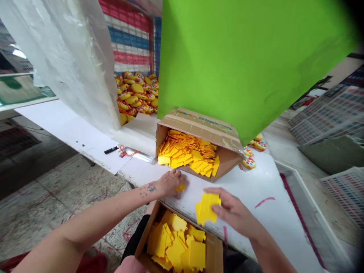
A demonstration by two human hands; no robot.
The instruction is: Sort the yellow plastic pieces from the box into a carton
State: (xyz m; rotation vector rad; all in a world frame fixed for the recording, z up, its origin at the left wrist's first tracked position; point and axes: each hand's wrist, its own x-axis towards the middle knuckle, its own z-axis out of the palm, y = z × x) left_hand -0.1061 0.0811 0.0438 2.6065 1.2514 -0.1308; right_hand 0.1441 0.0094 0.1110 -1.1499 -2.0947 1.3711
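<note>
My left hand (170, 183) is on the white tabletop, its fingers closed around a small yellow plastic piece (181, 188), mostly hidden under them. My right hand (231, 208) grips several flat yellow plastic pieces (207, 209) between thumb and fingers, above the table's near edge. On my lap an open cardboard box (215, 252) contains larger flat yellow pieces (176, 244). Facing me on the table, a second cardboard box (199, 123) lies on its side, filled with many small yellow pieces (187, 151).
A green panel (241, 57) rises behind the tipped box. Yellow patterned items (136, 91) are heaped at the back left, with a few more (249, 162) at the right. A black-capped pen (110, 150) and a clear plastic sheet (85, 57) are to the left.
</note>
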